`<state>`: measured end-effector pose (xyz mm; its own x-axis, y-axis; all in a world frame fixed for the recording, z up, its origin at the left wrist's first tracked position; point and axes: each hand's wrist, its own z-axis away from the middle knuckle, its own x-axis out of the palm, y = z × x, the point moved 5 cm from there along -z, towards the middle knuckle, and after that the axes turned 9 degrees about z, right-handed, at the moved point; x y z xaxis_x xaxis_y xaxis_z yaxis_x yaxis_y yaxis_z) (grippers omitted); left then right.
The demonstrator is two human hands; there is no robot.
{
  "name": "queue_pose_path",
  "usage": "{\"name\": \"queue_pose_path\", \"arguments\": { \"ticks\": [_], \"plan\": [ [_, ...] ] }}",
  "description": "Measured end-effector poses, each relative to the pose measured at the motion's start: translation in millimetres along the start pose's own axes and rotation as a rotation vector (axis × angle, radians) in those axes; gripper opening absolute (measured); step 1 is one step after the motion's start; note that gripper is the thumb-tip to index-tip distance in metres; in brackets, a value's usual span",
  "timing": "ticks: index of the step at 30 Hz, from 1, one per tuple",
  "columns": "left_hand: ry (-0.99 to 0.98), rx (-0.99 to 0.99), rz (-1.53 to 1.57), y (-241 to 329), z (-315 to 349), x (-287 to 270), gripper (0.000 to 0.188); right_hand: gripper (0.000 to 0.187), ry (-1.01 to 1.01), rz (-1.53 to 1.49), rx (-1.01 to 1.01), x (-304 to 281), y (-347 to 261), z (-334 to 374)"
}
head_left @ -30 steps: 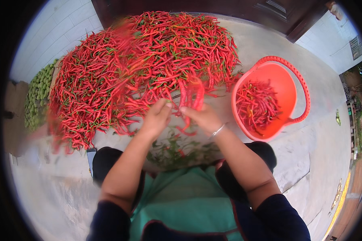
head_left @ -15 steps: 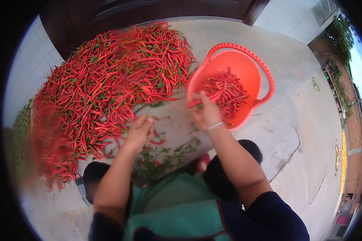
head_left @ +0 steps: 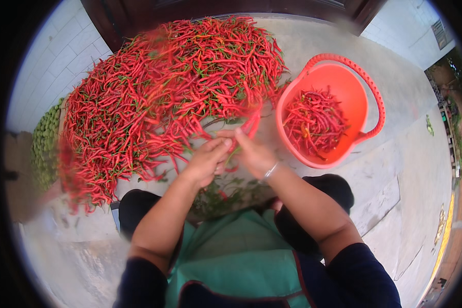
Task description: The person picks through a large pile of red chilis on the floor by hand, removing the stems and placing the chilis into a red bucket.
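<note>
My two hands meet in front of the big heap of red chili peppers (head_left: 154, 102). Smeared by motion, a red chili pepper (head_left: 251, 123) sticks up from between my fingers, its green stem end near my fingertips. My right hand (head_left: 255, 158), with a silver bracelet at the wrist, is closed around it. My left hand (head_left: 206, 163) pinches at its stem end; the exact grip is partly hidden. To the right stands a coral-red basket (head_left: 358, 100) with a raised handle, partly filled with chili peppers (head_left: 315, 120).
Green stems and leaves (head_left: 226, 195) lie on the floor between my knees, below my hands. A heap of green produce (head_left: 47, 146) is at the far left by the tiled wall (head_left: 61, 56). Behind the chilies is a dark door (head_left: 190, 9).
My right hand has left the basket's rim and come leftward to meet my left hand, where a chili pepper now shows. The view has shifted, moving the basket and heap rightward in the picture.
</note>
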<state>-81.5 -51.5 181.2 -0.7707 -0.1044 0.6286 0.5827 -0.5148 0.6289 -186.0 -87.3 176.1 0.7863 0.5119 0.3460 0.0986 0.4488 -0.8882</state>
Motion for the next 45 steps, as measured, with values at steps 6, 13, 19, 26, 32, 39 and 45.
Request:
{"name": "queue_pose_path", "arguments": {
  "ticks": [6,13,19,26,32,39,45],
  "plan": [
    [-0.005,-0.019,-0.042,-13,-1,5,0.017,0.056,0.039,-0.098,-0.133,4,4,-2],
    [0.051,0.262,-0.276,-11,-7,31,0.018,0.053,0.032,-0.309,-0.135,-1,-13,15],
    [-0.259,0.348,-0.604,-12,-20,90,0.012,0.051,0.155,-0.525,-0.129,-69,-53,43],
    [-0.038,0.233,-0.955,-61,-64,37,0.020,0.045,0.838,-0.194,-0.004,-255,-29,65],
    [-0.069,0.277,-1.448,-64,-74,18,0.022,0.028,0.830,1.398,0.406,-364,53,58],
    [0.002,0.224,-1.601,-47,-35,-17,0.025,0.018,0.813,1.571,0.226,-255,-56,65],
    [0.089,0.487,-1.473,-19,-7,12,0.023,0.018,0.506,1.682,-0.451,-106,-84,55]
  ]
}}
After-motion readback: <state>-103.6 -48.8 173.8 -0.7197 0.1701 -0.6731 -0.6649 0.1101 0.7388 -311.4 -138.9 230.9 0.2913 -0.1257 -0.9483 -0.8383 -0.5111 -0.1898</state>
